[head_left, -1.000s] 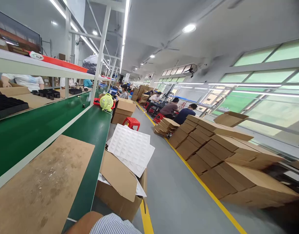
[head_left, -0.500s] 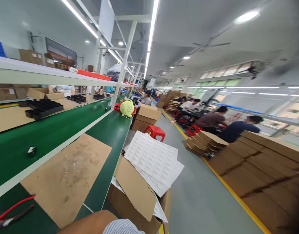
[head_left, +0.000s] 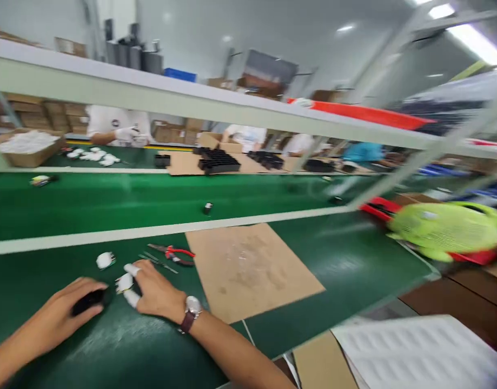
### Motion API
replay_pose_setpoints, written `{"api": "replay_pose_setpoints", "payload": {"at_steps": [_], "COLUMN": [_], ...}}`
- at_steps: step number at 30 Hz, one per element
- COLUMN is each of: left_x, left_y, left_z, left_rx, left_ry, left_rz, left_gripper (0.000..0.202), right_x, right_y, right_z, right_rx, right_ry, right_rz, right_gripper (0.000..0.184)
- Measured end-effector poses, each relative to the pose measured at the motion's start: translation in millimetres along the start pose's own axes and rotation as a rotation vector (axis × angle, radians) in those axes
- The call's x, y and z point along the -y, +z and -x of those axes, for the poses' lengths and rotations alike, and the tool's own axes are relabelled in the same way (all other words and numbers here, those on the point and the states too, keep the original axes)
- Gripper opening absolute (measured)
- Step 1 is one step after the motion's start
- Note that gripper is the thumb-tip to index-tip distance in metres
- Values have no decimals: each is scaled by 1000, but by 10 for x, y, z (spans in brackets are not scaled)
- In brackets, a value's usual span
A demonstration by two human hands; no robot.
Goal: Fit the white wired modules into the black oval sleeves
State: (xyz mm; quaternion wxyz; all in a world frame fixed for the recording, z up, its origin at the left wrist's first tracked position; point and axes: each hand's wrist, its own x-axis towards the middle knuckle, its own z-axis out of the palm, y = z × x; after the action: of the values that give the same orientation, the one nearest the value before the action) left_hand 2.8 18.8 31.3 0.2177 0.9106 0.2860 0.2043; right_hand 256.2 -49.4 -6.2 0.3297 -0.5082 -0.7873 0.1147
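My left hand [head_left: 70,310] is curled round a small black part [head_left: 88,302] above the green bench at the lower left. Just right of it, my right hand [head_left: 153,286], with white covers on two fingertips and a watch on the wrist, pinches a small white part [head_left: 124,282]. A similar white piece [head_left: 106,260] lies on the bench beyond my hands. Red-handled pliers [head_left: 173,254] and thin tweezers [head_left: 159,262] rest beyond my right hand. Motion blur hides the finer details of both held parts.
A stained cardboard sheet [head_left: 252,270] covers the bench to the right. Behind runs a green conveyor belt [head_left: 151,197] with a small black part [head_left: 207,208]. A shelf [head_left: 171,100] crosses above. A lime-green fan [head_left: 446,227] stands at the right; white trays [head_left: 418,346] are below.
The view has swung left and down from the aisle to the bench. Both hands, the tweezers and the white parts are now in sight; earlier only part of an arm showed.
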Motion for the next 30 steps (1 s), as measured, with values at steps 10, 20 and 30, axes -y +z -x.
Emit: {"api": "replay_pose_setpoints", "payload": {"at_steps": [10, 20, 30], "left_x": [276, 57, 38], "left_y": [363, 359, 332], "left_z": [143, 86, 152], "left_rx": [26, -56, -90], "left_ry": [-44, 14, -179], "left_rz": [106, 61, 200], "left_gripper": [54, 39, 73], "right_x": [-1, -61, 36], "right_y": [-62, -15, -67], "right_z": [111, 152, 136], "right_rx": [52, -32, -102], "right_ry": [-92, -26, -33], "right_rz": [-62, -32, 140], "right_gripper": [58, 47, 41]}}
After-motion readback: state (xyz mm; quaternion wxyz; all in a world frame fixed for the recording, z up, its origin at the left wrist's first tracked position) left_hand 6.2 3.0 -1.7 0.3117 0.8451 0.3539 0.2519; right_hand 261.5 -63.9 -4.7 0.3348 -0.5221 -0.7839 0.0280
